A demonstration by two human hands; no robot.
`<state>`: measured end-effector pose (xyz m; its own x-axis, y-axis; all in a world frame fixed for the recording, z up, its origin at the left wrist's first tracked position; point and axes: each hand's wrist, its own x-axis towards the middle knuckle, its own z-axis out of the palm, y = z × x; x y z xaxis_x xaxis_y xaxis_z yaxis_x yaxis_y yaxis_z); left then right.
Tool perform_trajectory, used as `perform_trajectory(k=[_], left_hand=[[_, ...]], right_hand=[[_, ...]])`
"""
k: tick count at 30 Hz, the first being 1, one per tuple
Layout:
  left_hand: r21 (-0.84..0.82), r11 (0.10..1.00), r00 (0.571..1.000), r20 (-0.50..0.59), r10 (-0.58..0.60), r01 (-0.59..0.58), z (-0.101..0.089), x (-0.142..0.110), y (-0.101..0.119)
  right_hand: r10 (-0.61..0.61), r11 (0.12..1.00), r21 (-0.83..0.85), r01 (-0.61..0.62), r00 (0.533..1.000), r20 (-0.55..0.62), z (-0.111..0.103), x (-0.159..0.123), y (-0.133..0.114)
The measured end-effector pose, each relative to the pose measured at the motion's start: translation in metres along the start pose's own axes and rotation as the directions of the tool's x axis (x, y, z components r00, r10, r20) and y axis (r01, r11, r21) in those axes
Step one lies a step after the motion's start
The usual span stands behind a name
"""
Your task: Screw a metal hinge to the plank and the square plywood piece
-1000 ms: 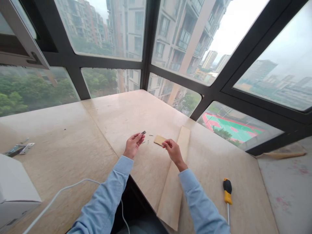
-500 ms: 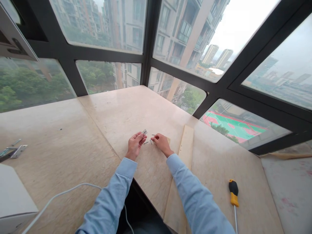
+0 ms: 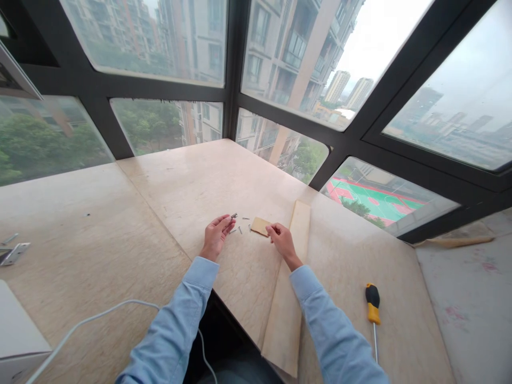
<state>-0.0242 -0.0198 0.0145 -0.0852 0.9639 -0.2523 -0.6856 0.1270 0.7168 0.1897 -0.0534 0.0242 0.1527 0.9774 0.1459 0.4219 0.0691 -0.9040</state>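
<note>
My left hand (image 3: 215, 238) pinches a small metal fitting (image 3: 234, 216) between thumb and fingertips, a little above the stone surface. My right hand (image 3: 281, 241) is closed in a pinch at the right edge of a small flat piece of wood (image 3: 260, 226). Whatever its fingertips hold is too small or hidden to make out. Between the hands lie several loose screws (image 3: 240, 230).
A long pale wooden board (image 3: 296, 234) lies beneath my right wrist. To the right is a yellow-and-black screwdriver (image 3: 373, 304). A metal bracket (image 3: 15, 254), a white box (image 3: 20, 325) and a white cable (image 3: 100, 316) are on the left. Dark-framed windows (image 3: 232, 64) border the far edges.
My right hand has moved right, away from the screws, uncovering the small piece of wood. My left hand still holds the metal fitting, now turned differently. The view has shifted slightly.
</note>
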Motion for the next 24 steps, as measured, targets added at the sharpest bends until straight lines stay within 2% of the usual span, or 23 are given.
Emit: perform_trajectory(k=[3, 7, 11, 15, 17, 19, 22, 24], left_hand=[[0.129, 0.988, 0.996, -0.019, 0.086, -0.082, -0.001, 0.0, -0.004], [0.428, 0.88, 0.968, -0.042, 0.248, -0.207, -0.003, 0.001, -0.011], [0.571, 0.797, 0.965, -0.032, 0.26, -0.195, -0.002, -0.003, -0.013], [0.668, 0.718, 0.956, -0.03, 0.29, -0.197, -0.003, -0.006, -0.012], [0.727, 0.637, 0.931, 0.007, 0.366, -0.256, -0.006, -0.008, -0.012], [0.776, 0.534, 0.878, 0.053, 0.476, -0.336, -0.01, -0.01, -0.011], [0.801, 0.426, 0.811, 0.123, 0.571, -0.421, -0.013, -0.019, -0.01], [0.777, 0.428, 0.809, 0.17, 0.562, -0.461, -0.011, -0.03, -0.01]], right_hand=[[0.018, 0.998, 0.054, -0.017, 1.0, -0.023, -0.021, -0.008, 0.004], [0.026, 0.997, 0.081, -0.019, 0.997, -0.079, -0.047, -0.023, 0.011], [0.029, 0.999, 0.031, -0.024, 0.983, -0.18, -0.071, -0.039, 0.022], [0.037, 0.988, -0.122, -0.09, 0.925, -0.378, -0.086, -0.056, 0.046], [0.095, 0.975, -0.143, -0.169, 0.903, -0.418, -0.087, -0.065, 0.058], [0.134, 0.971, -0.13, -0.2, 0.909, -0.396, -0.082, -0.075, 0.068], [0.055, 0.976, -0.177, -0.127, 0.929, -0.366, -0.065, -0.086, 0.074], [0.0, 0.969, -0.232, -0.089, 0.933, -0.359, -0.054, -0.09, 0.072]])
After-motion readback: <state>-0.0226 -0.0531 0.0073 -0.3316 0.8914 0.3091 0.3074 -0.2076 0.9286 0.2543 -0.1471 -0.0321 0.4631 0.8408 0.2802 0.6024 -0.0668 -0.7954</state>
